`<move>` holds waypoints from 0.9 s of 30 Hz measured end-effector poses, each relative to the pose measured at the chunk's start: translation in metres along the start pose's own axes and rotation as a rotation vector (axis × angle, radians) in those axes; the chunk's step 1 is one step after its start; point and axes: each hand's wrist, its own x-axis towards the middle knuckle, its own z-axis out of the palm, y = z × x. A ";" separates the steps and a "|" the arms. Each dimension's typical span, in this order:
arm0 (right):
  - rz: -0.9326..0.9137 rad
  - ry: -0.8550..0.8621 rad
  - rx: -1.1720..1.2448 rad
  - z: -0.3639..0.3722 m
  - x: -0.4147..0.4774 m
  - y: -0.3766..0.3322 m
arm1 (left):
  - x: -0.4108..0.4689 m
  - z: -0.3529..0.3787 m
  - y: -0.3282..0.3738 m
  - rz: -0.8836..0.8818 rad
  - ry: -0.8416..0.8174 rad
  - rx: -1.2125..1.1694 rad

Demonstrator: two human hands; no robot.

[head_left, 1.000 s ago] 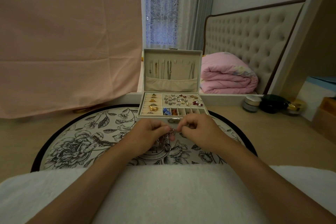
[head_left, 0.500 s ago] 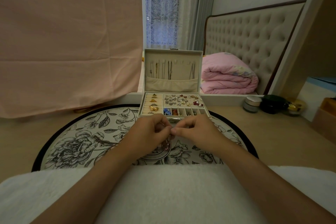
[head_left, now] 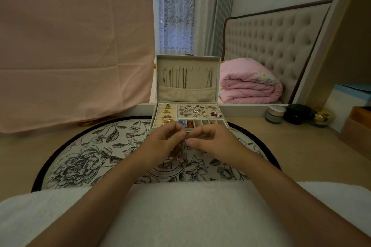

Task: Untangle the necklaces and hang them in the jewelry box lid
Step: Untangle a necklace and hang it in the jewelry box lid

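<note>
Head view: left hand (head_left: 162, 142) and right hand (head_left: 212, 142) pinch a tangled necklace clump (head_left: 181, 151), seemingly several chains, above the floral mat (head_left: 84, 158), just before the open jewelry box (head_left: 186, 114); lid (head_left: 187, 78) upright at the tabletop's far edge.

Cream jewelry box (head_left: 187, 97); pink quilt (head_left: 249, 84) — black-white floral mat (head_left: 90, 158).
</note>
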 end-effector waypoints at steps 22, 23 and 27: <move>0.133 -0.104 0.030 -0.008 -0.002 -0.001 | -0.006 0.006 0.005 -0.120 -0.099 0.096; 0.147 -0.091 0.053 -0.010 -0.001 0.000 | -0.006 0.007 0.005 -0.141 -0.070 0.015; 0.213 0.008 0.094 -0.009 0.002 0.006 | 0.000 0.005 0.011 -0.210 0.023 -0.508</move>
